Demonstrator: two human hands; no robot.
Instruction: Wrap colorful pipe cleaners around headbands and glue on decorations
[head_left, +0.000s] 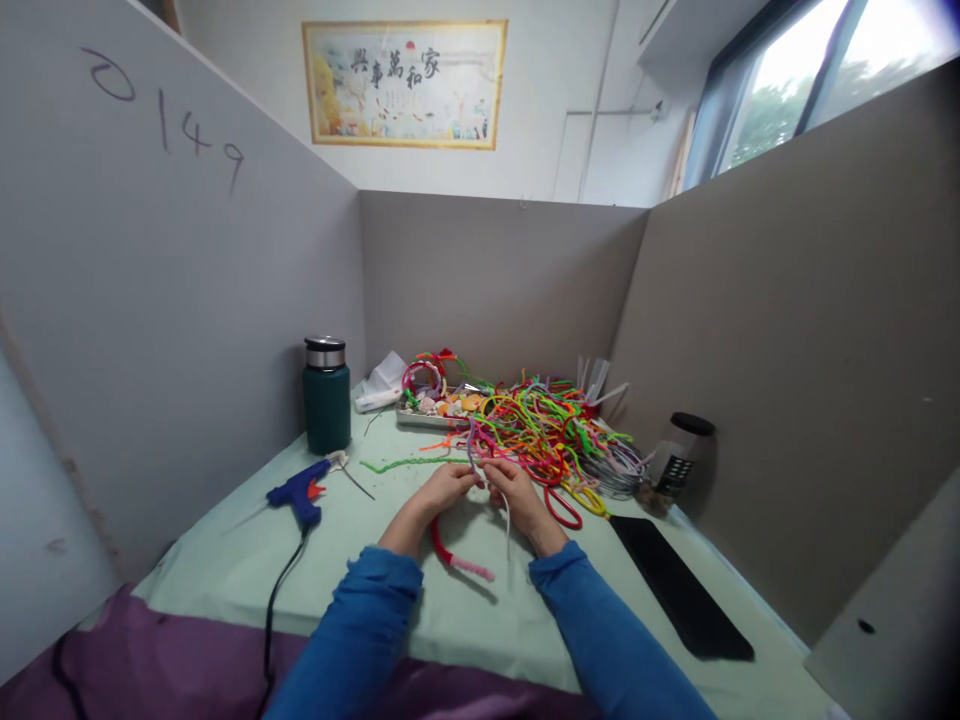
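My left hand (450,487) is closed, thumb and fingers pinched near a purple pipe cleaner (472,445) that stands up from its fingertips. Below that hand hangs a curved red fuzzy band (439,543) with a pink end (472,569). My right hand (517,493) is closed too, its fingertips almost meeting the left ones. A thin white strip (508,520) curves down from beneath it. Whether the strip and the red band are one piece is hidden by the hands. A green twisted pipe cleaner (412,462) lies just beyond the left hand.
A heap of coloured pipe cleaners (540,415) spreads behind the hands, beside a metal tray (427,420). Scissors (586,498) and a black flat object (682,590) lie right. At left are a blue glue gun (300,493) and a green bottle (327,405); a jar (675,462) leans right.
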